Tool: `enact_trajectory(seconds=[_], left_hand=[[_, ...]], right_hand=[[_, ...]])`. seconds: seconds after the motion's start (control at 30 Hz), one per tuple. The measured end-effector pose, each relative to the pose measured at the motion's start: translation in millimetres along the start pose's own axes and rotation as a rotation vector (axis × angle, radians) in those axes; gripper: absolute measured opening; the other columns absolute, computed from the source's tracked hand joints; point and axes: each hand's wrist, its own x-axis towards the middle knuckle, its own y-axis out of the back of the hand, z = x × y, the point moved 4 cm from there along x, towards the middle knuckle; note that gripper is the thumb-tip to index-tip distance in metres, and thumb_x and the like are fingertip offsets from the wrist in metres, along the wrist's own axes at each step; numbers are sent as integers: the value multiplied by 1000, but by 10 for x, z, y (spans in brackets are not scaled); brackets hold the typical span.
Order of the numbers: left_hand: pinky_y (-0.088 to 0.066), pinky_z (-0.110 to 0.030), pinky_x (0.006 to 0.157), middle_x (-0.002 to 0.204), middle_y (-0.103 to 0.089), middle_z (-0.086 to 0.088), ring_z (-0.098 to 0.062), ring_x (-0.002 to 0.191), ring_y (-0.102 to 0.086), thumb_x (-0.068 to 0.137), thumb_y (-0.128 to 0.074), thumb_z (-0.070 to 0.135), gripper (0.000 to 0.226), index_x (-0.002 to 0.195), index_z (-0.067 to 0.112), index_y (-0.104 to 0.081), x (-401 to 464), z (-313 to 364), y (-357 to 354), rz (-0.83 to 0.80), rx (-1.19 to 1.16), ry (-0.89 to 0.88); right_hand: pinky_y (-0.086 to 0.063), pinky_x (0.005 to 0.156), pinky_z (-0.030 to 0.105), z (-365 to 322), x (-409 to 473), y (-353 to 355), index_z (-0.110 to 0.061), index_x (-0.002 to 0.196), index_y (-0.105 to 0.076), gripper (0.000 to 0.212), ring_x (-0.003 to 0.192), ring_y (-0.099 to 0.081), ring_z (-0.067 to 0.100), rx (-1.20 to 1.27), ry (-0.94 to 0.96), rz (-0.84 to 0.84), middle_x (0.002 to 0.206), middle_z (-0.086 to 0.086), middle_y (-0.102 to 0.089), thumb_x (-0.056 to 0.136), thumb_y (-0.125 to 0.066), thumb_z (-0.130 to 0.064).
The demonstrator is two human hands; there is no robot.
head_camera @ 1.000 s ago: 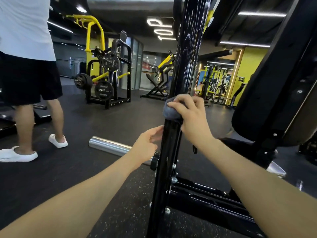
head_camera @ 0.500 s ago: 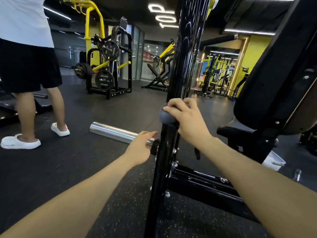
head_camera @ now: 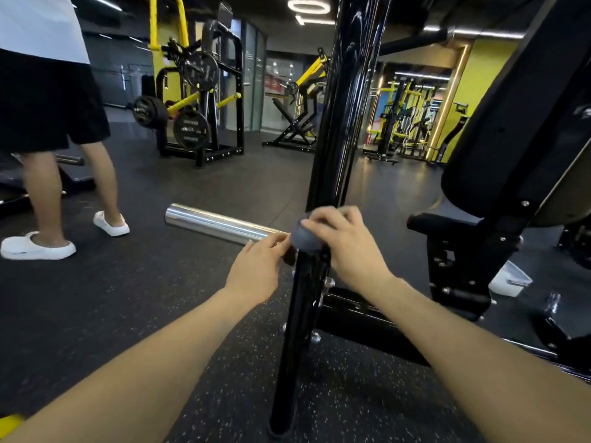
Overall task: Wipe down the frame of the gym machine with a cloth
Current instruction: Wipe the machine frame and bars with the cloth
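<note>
Mid-wipe: your right hand clamps grey cloth wad round glossy black steel upright; left hand loose, empty beside it. Next, unwiped post below.

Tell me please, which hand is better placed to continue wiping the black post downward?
The right hand: it grips the grey cloth wrapped against the black post. The left hand has no cloth; its fingers reach beside the post, near the chrome bar.

Dark speckled rubber floor, yellow-and-black weight machines, yellow wall, ring ceiling light, glass partitions.
</note>
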Motion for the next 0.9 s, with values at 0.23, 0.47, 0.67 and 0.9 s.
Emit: enact_trajectory(seconds=[0.23, 0.47, 0.67, 0.9], left_hand=[[-33, -29, 103, 145, -42, 6, -21, 118, -48, 94, -48, 4, 55, 145, 21, -38, 3, -81, -137, 102, -26, -70], [-51, -39, 89, 146, -38, 10, -21, 119, -49, 95, -49, 7, 56, 146, 24, -35, 7, -155, -275, 102, 6, -36], [-51, -38, 81, 142, -42, 11, -21, 107, -50, 93, -51, 6, 52, 140, 28, -44, 4, -203, -233, 111, 56, -71], [-38, -30, 94, 143, -46, 2, -23, 108, -46, 92, -51, 1, 56, 144, 18, -39, -25, -174, -186, 177, 131, -163]], right_hand=[[-31, 90, 24, -22, -301, -268, -5, 113, -67, 48, 95, -36, 24, 0, -13, 128, 119, -2, -46, 66, -65, 6], [-53, 75, 30, -236, -717, -623, -10, 107, -70, 63, 91, -38, 23, -70, 159, -165, 109, 3, -61, 46, -79, 3], [-35, 80, 28, -66, -128, -129, -4, 102, -69, 40, 91, -35, 26, -2, 3, 166, 108, 10, -65, 66, -54, 8], [-36, 86, 29, -269, -855, -802, -7, 104, -70, 42, 92, -43, 25, -121, 188, -64, 106, 7, -65, 70, -47, 2]])
